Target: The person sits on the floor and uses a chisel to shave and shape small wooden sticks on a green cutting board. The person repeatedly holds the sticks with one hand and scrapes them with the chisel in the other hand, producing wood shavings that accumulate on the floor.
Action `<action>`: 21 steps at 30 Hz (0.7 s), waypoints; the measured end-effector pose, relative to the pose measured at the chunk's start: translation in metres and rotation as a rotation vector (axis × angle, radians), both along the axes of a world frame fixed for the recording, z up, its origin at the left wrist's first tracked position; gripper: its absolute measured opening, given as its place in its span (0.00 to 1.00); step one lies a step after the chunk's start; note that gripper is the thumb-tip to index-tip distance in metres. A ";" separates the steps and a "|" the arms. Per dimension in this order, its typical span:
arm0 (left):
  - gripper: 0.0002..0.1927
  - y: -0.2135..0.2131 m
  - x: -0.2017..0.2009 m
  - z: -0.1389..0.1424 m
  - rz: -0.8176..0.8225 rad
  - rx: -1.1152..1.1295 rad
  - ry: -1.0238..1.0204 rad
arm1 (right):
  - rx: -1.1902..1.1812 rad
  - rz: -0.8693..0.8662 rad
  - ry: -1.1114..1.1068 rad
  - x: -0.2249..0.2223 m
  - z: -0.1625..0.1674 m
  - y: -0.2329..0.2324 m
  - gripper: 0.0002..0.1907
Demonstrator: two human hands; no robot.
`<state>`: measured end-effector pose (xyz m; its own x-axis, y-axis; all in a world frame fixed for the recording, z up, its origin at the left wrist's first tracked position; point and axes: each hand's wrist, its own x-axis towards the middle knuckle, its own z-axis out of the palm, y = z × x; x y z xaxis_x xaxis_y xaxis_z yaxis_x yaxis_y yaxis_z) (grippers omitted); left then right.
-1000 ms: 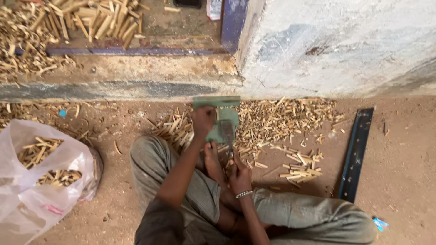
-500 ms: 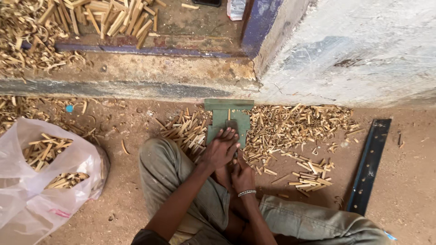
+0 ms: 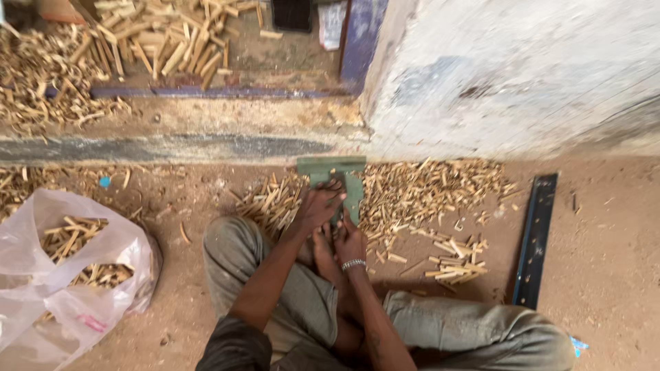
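I sit on the dirt floor with my knees spread. A green metal cutting tool (image 3: 331,169) stands on the ground against a concrete step. My left hand (image 3: 320,205) rests on top of the tool, fingers curled over it. Just below it, near my foot, is my right hand (image 3: 349,240), which wears a beaded bracelet; its fingers are closed at the tool's base, and what they hold is hidden. Short cut wooden sticks (image 3: 426,196) lie heaped on both sides of the tool.
A clear plastic bag (image 3: 65,275) with cut sticks lies at the left. A dark flat metal bar (image 3: 535,237) lies at the right. Longer sticks (image 3: 155,45) are piled on the raised step behind. A whitewashed wall (image 3: 522,75) rises at the right.
My left hand has come down from gripping the tool's raised top to pressing it low. The view has shifted slightly, with the tool now nearer the step.
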<state>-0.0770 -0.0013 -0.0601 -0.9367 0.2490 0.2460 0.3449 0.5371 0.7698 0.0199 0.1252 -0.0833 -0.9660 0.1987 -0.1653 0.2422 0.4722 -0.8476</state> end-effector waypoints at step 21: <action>0.16 -0.019 0.089 0.031 0.409 -0.096 0.026 | -0.287 -0.121 0.155 0.072 -0.017 0.036 0.23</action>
